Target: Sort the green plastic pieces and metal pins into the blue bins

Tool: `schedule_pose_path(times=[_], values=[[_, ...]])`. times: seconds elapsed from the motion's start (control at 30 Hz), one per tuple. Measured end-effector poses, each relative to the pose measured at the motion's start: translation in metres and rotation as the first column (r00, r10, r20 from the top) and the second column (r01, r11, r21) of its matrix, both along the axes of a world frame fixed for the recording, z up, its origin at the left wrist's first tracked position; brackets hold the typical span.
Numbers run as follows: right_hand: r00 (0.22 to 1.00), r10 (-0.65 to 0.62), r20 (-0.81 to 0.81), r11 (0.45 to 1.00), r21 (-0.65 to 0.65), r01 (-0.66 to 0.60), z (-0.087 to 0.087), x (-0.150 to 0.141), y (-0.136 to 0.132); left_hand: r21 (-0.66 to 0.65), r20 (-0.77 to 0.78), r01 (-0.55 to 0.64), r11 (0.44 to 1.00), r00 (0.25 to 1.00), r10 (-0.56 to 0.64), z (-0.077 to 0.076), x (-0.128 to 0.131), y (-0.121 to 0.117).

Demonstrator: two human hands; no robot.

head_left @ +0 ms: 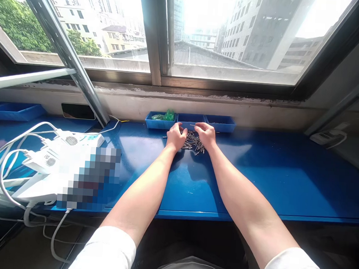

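A loose pile of slim metal pins or screws [193, 142] lies on the blue tabletop [193, 197] between my hands; their exact kind is too small to tell. My right hand [206, 134] is at the pile's right side, thumb and forefinger pinching one thin metal pin [193, 125] that points left. On the left side, my left hand [176, 136] is closed with curled fingers beside the pile, and what it holds, if anything, is hidden. Just behind both hands stands a blue three-part bin [190, 127]; green plastic [169, 115] is in its left compartment, small dark pieces in its right one.
White power strips with plugs [47, 156] and cables crowd the left, next to a pixelated dark object [92, 175]. A phone-like black slab [78, 111] leans at the wall. Another blue tray [18, 111] is far left. A metal post [87, 89] rises there. A white adapter [327, 136] sits right.
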State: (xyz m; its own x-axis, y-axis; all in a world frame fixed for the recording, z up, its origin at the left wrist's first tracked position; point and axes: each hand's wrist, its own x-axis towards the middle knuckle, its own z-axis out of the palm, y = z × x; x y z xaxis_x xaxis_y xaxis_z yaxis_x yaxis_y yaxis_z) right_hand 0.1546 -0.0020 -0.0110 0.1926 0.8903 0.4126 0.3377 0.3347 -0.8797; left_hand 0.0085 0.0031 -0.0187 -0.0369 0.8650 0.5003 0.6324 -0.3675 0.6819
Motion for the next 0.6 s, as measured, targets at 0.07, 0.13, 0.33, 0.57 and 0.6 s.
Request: schedule_pose_path(times=[0.07, 0.13, 0.33, 0.57, 0.6], values=[[0.982, -0.097, 0.163, 0.995, 0.02, 0.095, -0.0013, 0.0015, 0.0011, -0.019, -0.026, -0.106, 0.994, 0.994, 0.105, 0.0001, -0.0011, 0.0005], [0.927, -0.164, 0.336, 0.986, 0.034, 0.163, -0.0021, 0.0017, 0.0014, -0.035, -0.073, -0.193, 0.981, 0.979, 0.19, 0.0006, -0.0018, 0.0], [0.786, -0.19, 0.589, 0.975, 0.018, 0.222, 0.0009, -0.0031, -0.0013, -0.09, -0.207, -0.273, 0.958, 0.946, 0.25, 0.0003, -0.002, -0.0016], [0.73, -0.152, 0.667, 0.976, -0.017, 0.219, 0.0049, -0.0036, -0.0065, -0.106, -0.236, -0.291, 0.951, 0.936, 0.26, 0.0007, -0.0034, -0.0024], [0.723, -0.145, 0.675, 0.976, -0.023, 0.217, 0.0043, -0.0033, -0.0059, -0.11, -0.241, -0.292, 0.95, 0.935, 0.26, 0.0007, -0.0033, -0.0025]])
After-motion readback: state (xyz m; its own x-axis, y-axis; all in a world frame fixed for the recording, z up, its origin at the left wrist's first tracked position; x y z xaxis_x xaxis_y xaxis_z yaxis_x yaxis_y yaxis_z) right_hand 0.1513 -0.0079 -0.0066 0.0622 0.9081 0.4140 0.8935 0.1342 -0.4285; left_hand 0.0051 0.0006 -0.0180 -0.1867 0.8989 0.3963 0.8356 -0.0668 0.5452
